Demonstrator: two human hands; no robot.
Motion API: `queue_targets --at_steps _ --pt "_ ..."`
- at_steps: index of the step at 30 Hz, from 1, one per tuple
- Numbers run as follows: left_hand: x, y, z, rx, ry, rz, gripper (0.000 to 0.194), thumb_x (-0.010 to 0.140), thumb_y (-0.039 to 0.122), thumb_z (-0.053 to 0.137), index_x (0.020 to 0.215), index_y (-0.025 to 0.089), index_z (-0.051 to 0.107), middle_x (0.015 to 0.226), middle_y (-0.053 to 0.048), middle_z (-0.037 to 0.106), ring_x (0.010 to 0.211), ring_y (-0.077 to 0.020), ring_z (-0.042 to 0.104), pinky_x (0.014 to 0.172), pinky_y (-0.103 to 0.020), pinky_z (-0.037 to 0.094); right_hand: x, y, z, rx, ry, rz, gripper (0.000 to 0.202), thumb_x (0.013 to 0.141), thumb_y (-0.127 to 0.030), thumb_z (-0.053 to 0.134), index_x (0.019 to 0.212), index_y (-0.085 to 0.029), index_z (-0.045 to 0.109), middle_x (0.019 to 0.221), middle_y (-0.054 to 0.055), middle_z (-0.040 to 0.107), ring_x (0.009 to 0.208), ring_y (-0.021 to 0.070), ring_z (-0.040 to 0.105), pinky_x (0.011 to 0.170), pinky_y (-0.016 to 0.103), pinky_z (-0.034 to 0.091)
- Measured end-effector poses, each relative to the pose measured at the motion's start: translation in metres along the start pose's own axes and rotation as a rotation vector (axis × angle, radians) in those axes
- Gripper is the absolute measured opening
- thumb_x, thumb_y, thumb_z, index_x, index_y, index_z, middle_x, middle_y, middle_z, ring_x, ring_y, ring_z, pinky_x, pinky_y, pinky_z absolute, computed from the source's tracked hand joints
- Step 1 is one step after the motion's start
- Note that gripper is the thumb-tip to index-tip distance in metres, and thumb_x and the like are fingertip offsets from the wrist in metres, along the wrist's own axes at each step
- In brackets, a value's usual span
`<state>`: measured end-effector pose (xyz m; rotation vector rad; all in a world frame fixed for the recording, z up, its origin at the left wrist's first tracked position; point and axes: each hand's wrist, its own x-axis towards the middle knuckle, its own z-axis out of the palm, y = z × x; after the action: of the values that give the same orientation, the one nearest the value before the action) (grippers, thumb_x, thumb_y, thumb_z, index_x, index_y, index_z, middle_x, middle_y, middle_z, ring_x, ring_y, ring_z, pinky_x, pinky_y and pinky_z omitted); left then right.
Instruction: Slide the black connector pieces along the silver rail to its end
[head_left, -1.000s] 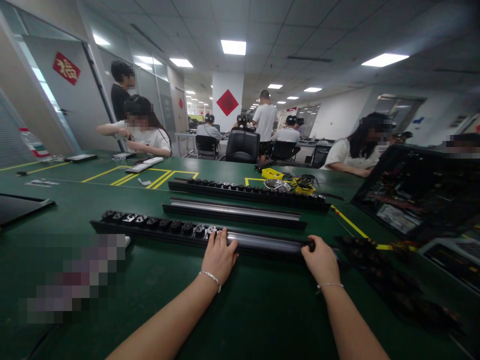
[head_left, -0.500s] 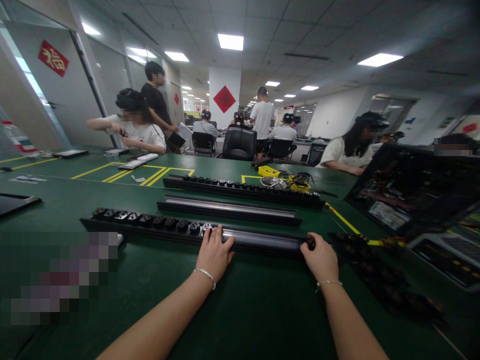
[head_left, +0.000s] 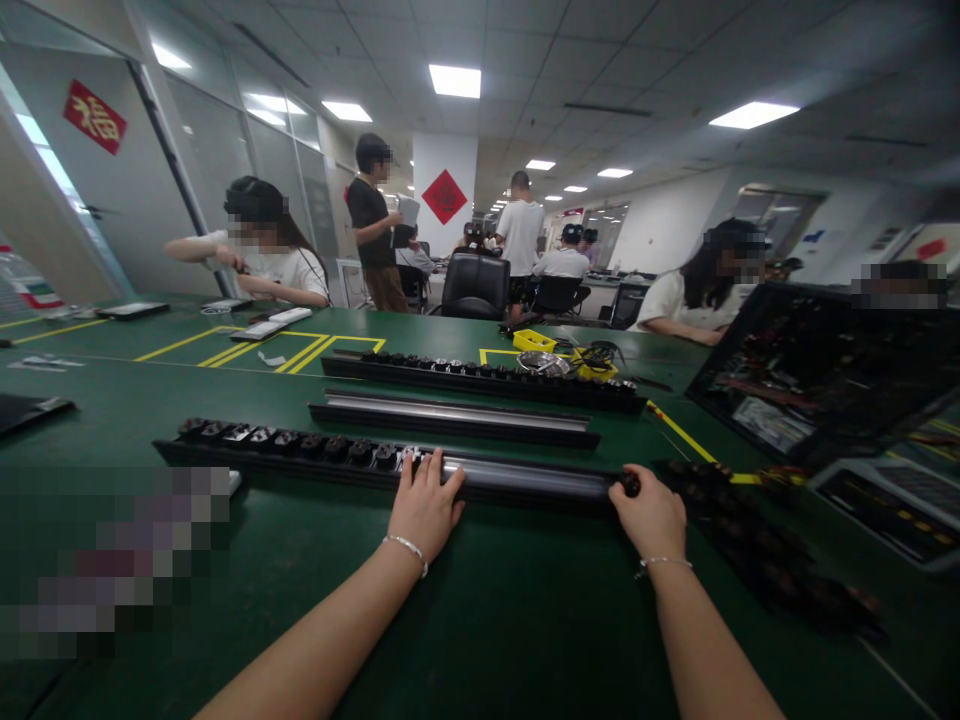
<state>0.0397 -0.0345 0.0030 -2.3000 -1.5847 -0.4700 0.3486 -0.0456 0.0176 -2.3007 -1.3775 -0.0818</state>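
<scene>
A long black channel (head_left: 540, 478) lies across the green table, with a row of small black parts (head_left: 311, 443) filling its left half. My left hand (head_left: 426, 505) rests on it where the row ends, fingers apart on the last part and the rail. At the channel's right end, my right hand (head_left: 654, 508) pinches a small dark round part (head_left: 630, 485) between thumb and fingers. Beyond lie a second channel with a bare rail (head_left: 457, 415) and a third one (head_left: 487, 380) carrying a row of parts.
Dark loose parts (head_left: 780, 555) are heaped at the right, beside an open black case (head_left: 825, 380) and a grey-framed box (head_left: 889, 510). Yellow trays (head_left: 534, 341) and a metal dish (head_left: 544, 364) stand farther back. People sit across the table.
My right hand has shifted slightly right along the channel with the small part. My left hand stays at the same place on it. A standing person in the background has moved right.
</scene>
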Motion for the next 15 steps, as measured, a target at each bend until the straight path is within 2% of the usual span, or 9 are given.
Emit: queue_targets --at_steps 5,10,15 --pt "-0.001 0.001 -0.001 -0.021 0.013 -0.006 0.036 0.076 0.034 0.053 0.112 0.026 0.054 0.133 -0.013 0.045 0.119 -0.0291 0.044 0.105 -0.052 0.014 0.001 0.002 0.002 0.009 0.009 -0.003 0.043 0.075 -0.038 0.041 0.111 -0.019 0.054 0.101 0.009 0.061 0.096 0.0237 0.054 0.093 0.042 0.031" --pt "-0.002 0.001 -0.002 -0.005 0.016 -0.007 0.036 0.077 0.033 0.052 0.112 0.026 0.053 0.133 -0.014 0.045 0.119 -0.0286 0.043 0.105 -0.051 0.015 0.004 0.010 0.004 -0.020 0.063 0.028 0.041 0.073 -0.037 0.042 0.109 -0.021 0.056 0.099 0.007 0.062 0.098 0.0251 0.053 0.094 0.046 0.029" --pt "-0.002 0.000 -0.002 -0.017 0.021 -0.010 0.033 0.078 0.032 0.051 0.110 0.026 0.054 0.133 -0.013 0.045 0.119 -0.0276 0.043 0.105 -0.051 0.016 0.007 0.018 0.000 0.021 0.087 0.050 0.042 0.073 -0.036 0.043 0.108 -0.019 0.057 0.100 0.009 0.062 0.096 0.0249 0.054 0.086 0.039 0.038"
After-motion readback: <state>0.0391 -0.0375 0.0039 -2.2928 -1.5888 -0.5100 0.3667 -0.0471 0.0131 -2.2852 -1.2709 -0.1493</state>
